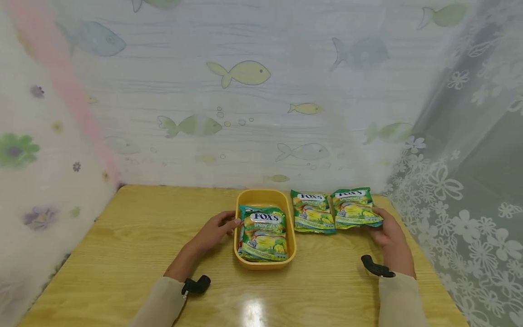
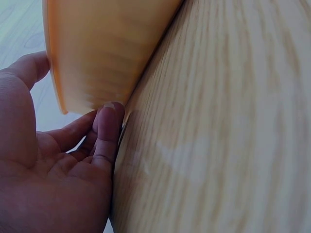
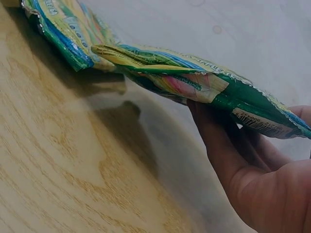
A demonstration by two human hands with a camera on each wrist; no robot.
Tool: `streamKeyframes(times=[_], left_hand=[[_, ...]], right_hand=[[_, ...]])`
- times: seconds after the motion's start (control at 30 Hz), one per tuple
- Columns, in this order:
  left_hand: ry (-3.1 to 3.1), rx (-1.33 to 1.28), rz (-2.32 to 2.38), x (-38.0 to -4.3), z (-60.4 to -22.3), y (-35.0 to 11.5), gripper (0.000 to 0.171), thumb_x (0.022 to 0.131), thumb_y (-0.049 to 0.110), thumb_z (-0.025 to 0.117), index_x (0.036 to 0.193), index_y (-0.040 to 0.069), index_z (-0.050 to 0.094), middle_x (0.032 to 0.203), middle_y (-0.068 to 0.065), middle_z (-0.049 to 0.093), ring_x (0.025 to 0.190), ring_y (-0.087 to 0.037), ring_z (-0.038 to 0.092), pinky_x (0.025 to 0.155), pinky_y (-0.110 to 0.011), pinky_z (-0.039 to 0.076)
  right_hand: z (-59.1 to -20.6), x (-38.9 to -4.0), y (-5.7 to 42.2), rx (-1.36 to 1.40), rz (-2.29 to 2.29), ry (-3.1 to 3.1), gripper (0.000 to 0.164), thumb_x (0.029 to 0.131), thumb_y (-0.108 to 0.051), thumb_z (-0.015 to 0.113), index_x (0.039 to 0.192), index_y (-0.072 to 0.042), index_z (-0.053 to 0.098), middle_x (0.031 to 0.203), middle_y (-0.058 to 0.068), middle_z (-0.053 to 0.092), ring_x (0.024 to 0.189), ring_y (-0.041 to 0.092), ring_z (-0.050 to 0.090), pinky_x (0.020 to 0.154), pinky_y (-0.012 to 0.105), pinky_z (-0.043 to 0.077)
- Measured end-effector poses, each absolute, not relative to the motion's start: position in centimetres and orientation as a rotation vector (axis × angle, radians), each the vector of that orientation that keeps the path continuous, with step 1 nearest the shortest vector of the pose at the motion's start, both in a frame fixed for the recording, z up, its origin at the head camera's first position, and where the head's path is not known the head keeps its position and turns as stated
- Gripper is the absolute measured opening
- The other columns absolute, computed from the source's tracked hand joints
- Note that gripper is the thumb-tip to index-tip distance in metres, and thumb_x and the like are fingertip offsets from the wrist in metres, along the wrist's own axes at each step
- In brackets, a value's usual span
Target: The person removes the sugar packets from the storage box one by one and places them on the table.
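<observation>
A yellow plastic container [image 1: 265,266] stands on the table, with green FOX'S Spring Tea candy bags [image 1: 265,236] lying in it. My left hand [image 1: 214,234] rests against its left side, one digit at the rim and the other fingers loosely bent low by the outer wall [image 2: 107,53]. At the right, my right hand [image 1: 388,231] grips another candy bag [image 1: 353,209] by its right edge, fingers underneath. This bag is tilted up off the wood in the right wrist view. Just left of it lies a similar bag [image 1: 312,213], overlapped at its edge.
The wooden table [image 1: 163,209] ends at a fish-print curtain [image 1: 245,113] behind the container. A sheer white flowered curtain [image 1: 461,227] hangs along the right side, and a flower-print cloth [image 1: 45,181] along the left.
</observation>
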State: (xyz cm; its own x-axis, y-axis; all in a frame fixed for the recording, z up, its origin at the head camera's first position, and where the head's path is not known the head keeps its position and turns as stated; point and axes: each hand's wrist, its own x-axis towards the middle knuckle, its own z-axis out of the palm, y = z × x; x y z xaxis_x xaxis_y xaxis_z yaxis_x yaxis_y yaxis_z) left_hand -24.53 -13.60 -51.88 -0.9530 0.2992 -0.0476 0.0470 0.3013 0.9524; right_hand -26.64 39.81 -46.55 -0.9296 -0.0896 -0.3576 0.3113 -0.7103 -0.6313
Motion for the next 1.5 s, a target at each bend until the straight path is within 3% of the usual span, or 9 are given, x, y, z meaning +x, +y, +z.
streamKeyframes(times=[0.27,0.6,0.7,0.77,0.87,0.97,1.07,1.27,1.5], left_hand=[[2.334,0.34,1.716,-24.2,-51.7,-13.7,0.065,0.109,0.049,0.059,0.159,0.01,0.046,0.141,-0.01,0.061,0.119,-0.023,0.063,0.103,-0.044,0.051],[2.34,0.326,1.722,-24.4,-52.0,-13.9,0.066,0.108,0.049,0.06,0.159,0.01,0.047,0.142,-0.011,0.061,0.12,-0.023,0.062,0.103,-0.044,0.052],[2.339,0.321,1.723,-24.3,-51.9,-13.8,0.066,0.108,0.049,0.06,0.159,0.01,0.047,0.142,-0.01,0.061,0.12,-0.023,0.063,0.103,-0.045,0.052],[2.34,0.319,1.725,-24.3,-51.9,-13.7,0.066,0.108,0.049,0.061,0.159,0.01,0.047,0.142,-0.01,0.061,0.12,-0.023,0.063,0.104,-0.045,0.052],[2.347,0.307,1.719,-24.3,-51.7,-13.7,0.066,0.107,0.049,0.061,0.158,0.01,0.047,0.14,-0.01,0.062,0.117,-0.022,0.063,0.103,-0.045,0.051],[2.349,0.307,1.713,-24.4,-51.6,-13.6,0.065,0.108,0.049,0.06,0.159,0.011,0.047,0.139,-0.009,0.062,0.116,-0.022,0.063,0.102,-0.044,0.052],[2.354,0.316,1.705,-24.4,-51.5,-13.5,0.066,0.108,0.051,0.059,0.159,0.011,0.047,0.141,-0.009,0.061,0.117,-0.022,0.063,0.101,-0.042,0.052],[2.369,0.293,1.701,-24.4,-51.6,-13.8,0.065,0.108,0.049,0.06,0.159,0.01,0.047,0.141,-0.01,0.061,0.116,-0.022,0.063,0.1,-0.041,0.052],[2.349,0.302,1.709,-24.4,-51.8,-13.8,0.069,0.106,0.054,0.06,0.159,0.011,0.047,0.142,-0.01,0.061,0.119,-0.022,0.063,0.102,-0.042,0.052]], right_hand=[[-47.1,-26.9,39.8,0.459,-2.664,1.122,0.077,0.113,-0.02,0.049,0.171,-0.029,-0.002,0.101,0.003,0.073,0.097,0.013,0.073,0.095,0.029,0.056],[-47.5,-27.0,39.7,0.554,-2.664,1.129,0.074,0.113,-0.024,0.05,0.171,-0.027,0.003,0.097,0.002,0.073,0.093,0.012,0.073,0.095,0.029,0.056],[-47.3,-27.1,39.8,0.583,-2.642,1.173,0.074,0.113,-0.027,0.048,0.171,-0.027,0.001,0.116,-0.003,0.069,0.119,0.01,0.065,0.102,0.028,0.053],[-47.0,-27.2,39.8,0.617,-2.629,1.196,0.075,0.113,-0.028,0.048,0.171,-0.028,0.0,0.143,-0.006,0.057,0.142,0.009,0.049,0.106,0.027,0.051],[-46.8,-27.3,39.6,0.635,-2.577,1.311,0.076,0.113,-0.026,0.048,0.171,-0.026,-0.002,0.171,-0.008,0.02,0.159,0.008,0.016,0.105,0.023,0.05],[-46.8,-27.4,39.4,0.6,-2.489,1.482,0.073,0.115,-0.023,0.041,0.17,-0.023,-0.007,0.177,-0.004,0.002,0.161,0.011,0.011,0.095,0.019,0.052],[-47.1,-27.4,39.4,0.541,-2.426,1.607,0.069,0.116,-0.022,0.034,0.169,-0.022,-0.012,0.178,-0.002,-0.007,0.163,0.014,0.005,0.1,0.017,0.049],[-48.1,-27.3,38.9,0.546,-2.285,1.858,0.069,0.116,-0.025,0.035,0.168,-0.017,-0.009,0.177,0.002,-0.012,0.163,0.022,-0.001,0.127,0.03,0.023],[-48.8,-26.9,38.3,0.664,-2.129,2.267,0.063,0.114,-0.021,0.045,0.17,-0.008,0.019,0.177,0.016,0.002,0.162,0.037,0.012,0.126,0.049,0.026]])
